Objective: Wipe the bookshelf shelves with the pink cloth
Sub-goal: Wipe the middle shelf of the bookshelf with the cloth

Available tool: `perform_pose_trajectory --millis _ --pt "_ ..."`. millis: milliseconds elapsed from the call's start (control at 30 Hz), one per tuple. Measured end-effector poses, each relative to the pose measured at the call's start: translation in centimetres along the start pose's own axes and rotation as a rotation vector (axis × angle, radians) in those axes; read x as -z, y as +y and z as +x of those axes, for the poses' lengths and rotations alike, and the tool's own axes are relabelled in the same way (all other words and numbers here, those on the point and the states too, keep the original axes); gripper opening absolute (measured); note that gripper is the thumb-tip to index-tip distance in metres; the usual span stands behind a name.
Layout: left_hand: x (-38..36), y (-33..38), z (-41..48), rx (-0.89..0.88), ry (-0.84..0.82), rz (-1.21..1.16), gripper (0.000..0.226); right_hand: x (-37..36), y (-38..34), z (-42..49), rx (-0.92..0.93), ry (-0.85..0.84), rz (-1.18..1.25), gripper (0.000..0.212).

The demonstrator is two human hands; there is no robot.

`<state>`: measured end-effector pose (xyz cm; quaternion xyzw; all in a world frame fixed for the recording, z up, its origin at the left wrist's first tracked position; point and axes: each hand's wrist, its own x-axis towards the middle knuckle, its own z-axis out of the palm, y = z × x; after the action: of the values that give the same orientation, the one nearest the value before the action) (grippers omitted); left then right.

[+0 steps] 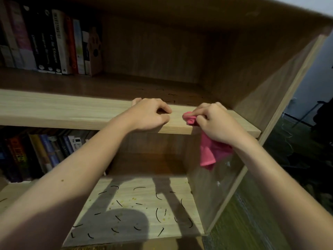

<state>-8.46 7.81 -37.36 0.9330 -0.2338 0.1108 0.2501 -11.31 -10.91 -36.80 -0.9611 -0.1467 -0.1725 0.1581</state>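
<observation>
The right hand (214,123) pinches the cloth (210,152) between thumb and curled fingers at the front edge of the upper shelf (63,109). A bunched end pokes out at 9 o'clock of the knuckles, and the rest hangs at 6 o'clock, below the board. Just beside it, at its 9 o'clock, the left hand (149,114) holds the same edge, fingers curled over the top and thumb on the front face. Short dark strands (139,187) and yellowish crumbs (122,201) litter the lower shelf (144,197) at 6 o'clock; a few strands also lie behind the hands. Upright books (50,42) stand at 10 o'clock, more at 8 o'clock
</observation>
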Motion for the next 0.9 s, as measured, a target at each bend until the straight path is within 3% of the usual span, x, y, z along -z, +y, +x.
perform_pose_trajectory --millis 233,400,567,733,900 --pt "0.0 0.2 -0.1 0.007 0.015 0.008 0.030 -0.8 -1.1 0.0 0.085 -0.005 -0.051 0.035" --pt "0.1 0.2 -0.1 0.016 -0.004 -0.008 0.031 -0.1 0.0 1.0 0.022 0.019 -0.010 0.035" --pt "0.1 0.3 -0.1 0.028 0.009 -0.006 0.032 -1.0 -1.0 -0.1 0.128 0.016 -0.016 0.035" --pt "0.1 0.3 -0.2 0.023 0.008 -0.007 0.032 -0.4 -0.3 0.6 0.004 0.073 -0.021 0.031" --pt "-0.1 0.6 -0.4 0.015 0.033 0.054 0.030 -1.9 -2.5 -0.9 0.080 0.128 -0.046 0.032"
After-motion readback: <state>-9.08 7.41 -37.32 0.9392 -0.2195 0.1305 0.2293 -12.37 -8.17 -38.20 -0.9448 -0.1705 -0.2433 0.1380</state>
